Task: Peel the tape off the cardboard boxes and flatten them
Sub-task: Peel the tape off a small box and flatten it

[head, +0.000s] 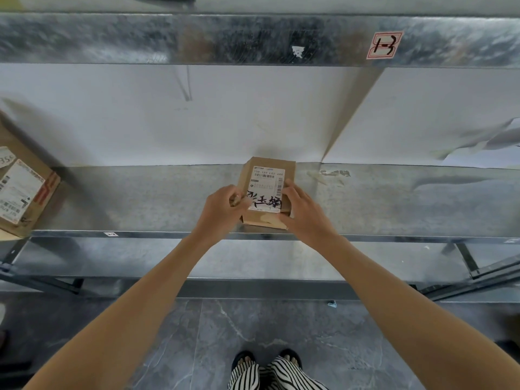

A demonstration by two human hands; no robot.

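Your left hand (222, 206) is curled tight at the left edge of the small box (268, 162), fingertips pinching there. Prob a tape end, but it's too small to tell. Your right hand (299, 209) wraps the box's right side, fingers over the top and thumb at the near corner, bracing it.

The box sits on the metal shelf (140, 198), near the front lip (168, 234), w/ the shipping label (267, 181) facing up.

- Keep the right hand pressing down so the box doesn't skid.
- Pull the tape low and flat along the seam, not straight up. Thin tape tears, and the label may lift w/ it.
- Regrip close to the peel line as it comes away.

The box's near corner is almost at the lip, so nudge it back before you pull hard toward yourself. There's bare shelf on both sides of the box. A larger box (25, 190) sits well apart at far left, and something pale and blurred (478, 142) lies far right. The upper shelf beam (197, 38) hangs overhead, so I'd flatten sideways, not upward.
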